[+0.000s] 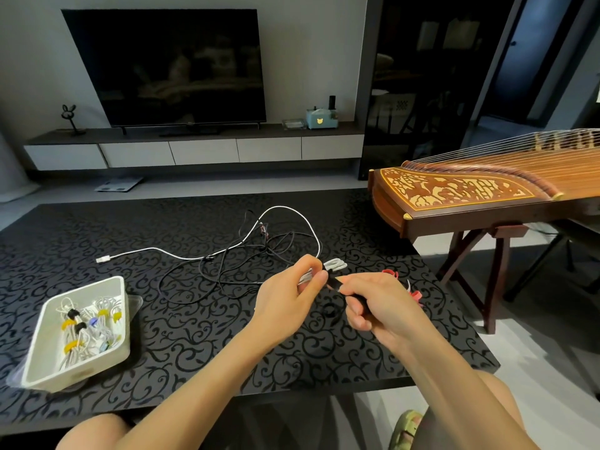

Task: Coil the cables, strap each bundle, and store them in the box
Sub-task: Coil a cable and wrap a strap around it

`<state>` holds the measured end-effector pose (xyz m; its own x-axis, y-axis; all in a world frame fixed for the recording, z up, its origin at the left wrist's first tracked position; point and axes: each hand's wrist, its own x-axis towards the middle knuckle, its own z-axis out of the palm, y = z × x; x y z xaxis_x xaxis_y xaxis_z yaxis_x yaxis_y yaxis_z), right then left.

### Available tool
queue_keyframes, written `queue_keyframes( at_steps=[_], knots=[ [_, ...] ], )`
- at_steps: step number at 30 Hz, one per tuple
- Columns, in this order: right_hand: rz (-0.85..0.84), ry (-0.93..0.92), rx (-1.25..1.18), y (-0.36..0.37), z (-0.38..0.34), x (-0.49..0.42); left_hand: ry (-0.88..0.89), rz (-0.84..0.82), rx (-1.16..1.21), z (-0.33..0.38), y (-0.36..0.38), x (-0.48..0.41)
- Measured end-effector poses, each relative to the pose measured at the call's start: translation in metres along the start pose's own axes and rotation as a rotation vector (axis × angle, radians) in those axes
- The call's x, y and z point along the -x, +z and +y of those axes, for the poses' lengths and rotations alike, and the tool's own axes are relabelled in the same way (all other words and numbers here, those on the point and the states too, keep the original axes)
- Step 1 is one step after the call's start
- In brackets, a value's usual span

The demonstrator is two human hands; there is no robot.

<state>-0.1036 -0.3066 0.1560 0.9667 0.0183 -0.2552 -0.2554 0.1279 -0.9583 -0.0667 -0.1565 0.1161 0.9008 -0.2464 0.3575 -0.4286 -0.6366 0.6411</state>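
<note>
head view: in the centre of the frame, just above the table point(194, 345), the left hand point(289, 290) pinches a small coiled white cable point(337, 264) between thumb and fingers, so the loops stay flat and cannot spring apart. the right hand point(376, 300) is just beside it, its fingers curled and pinching a black strap point(332, 281) that runs up to the middle of the coil, pulled taut, it seems, so it can be wrapped tightly round the loops. both hands are therefore clamped, one on the coil and one on the strap, and they nearly touch. i judge this to be the strapping step for this bundle; whether the strap has gone fully round cannot be told, since the fingers hide it. behind the right hand, towards the right of the frame, lie a few red straps point(416, 294), probably kept within reach for the next bundles. at the lower left sits the white box point(84, 373) with several strapped bundles point(84, 326) already inside, well apart from the hands, so the finished coil will need carrying across. above the hands, in the middle of the frame, a loose white cable point(156, 251) and tangled black cables point(227, 264) sprawl on the table, not yet coiled, so much of the job looks left. a stringed instrument point(470, 190) stands at the right.
</note>
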Motion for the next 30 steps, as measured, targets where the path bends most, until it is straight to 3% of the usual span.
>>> queue_keyframes(
  at_steps=[7, 11, 15, 21, 27, 30],
  knots=[
    [0.006, -0.07, 0.068, 0.006, -0.003, 0.009, 0.034, 0.228, -0.111, 0.008, 0.006, -0.002],
    [0.016, -0.107, 0.099, 0.008, -0.003, 0.009, -0.063, 0.283, 0.022, 0.017, 0.013, -0.002],
    [0.01, -0.142, 0.175, 0.003, -0.001, 0.007, -0.202, 0.194, 0.193, 0.019, 0.009, -0.007],
    [0.008, -0.209, 0.25, -0.011, 0.016, 0.006, -0.265, 0.021, 0.151, 0.011, 0.004, -0.01],
    [0.091, -0.278, 0.384, -0.021, 0.035, -0.002, -0.378, -0.087, 0.635, 0.014, -0.006, -0.012],
    [0.181, -0.332, 0.601, -0.03, 0.043, -0.011, -0.325, -0.202, 0.706, 0.019, -0.011, -0.008]
  ],
)
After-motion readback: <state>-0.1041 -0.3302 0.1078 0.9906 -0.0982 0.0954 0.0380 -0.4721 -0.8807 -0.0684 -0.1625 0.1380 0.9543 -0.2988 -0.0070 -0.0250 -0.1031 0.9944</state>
